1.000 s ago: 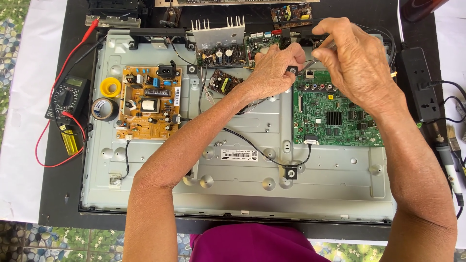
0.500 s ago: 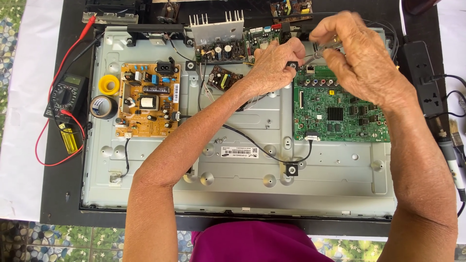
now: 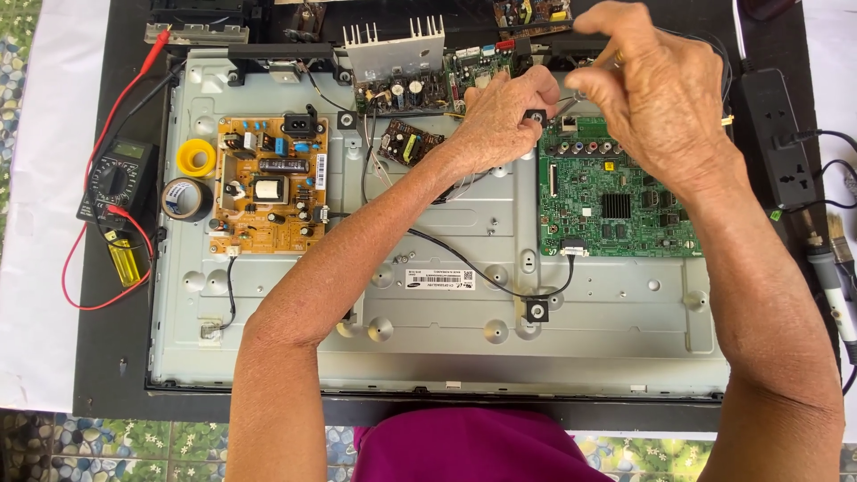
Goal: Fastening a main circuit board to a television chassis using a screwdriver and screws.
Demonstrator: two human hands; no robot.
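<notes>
An opened flat-screen set lies face down, showing its grey metal back plate (image 3: 446,321). My left hand (image 3: 495,116) rests at the top middle, fingers closed on a small black connector (image 3: 536,117) at the upper left corner of the green main board (image 3: 616,201). My right hand (image 3: 656,94) hovers over the board's top edge. Its fingertips are pinched on a thin metal tool (image 3: 566,104) that points at the connector. A thin black cable (image 3: 464,263) runs from under my left arm to a plug on the green board.
An orange power board (image 3: 268,183) sits at the left, with a yellow tape roll (image 3: 195,157) and a grey tape roll (image 3: 186,198) beside it. A multimeter (image 3: 120,178) with red leads lies far left. A heatsink board (image 3: 397,62) is at the top, a black power strip (image 3: 777,134) and brushes (image 3: 835,241) at the right.
Both hands stay together at the green board's top left corner. My right hand has risen slightly and its fingers have tightened into a pinch.
</notes>
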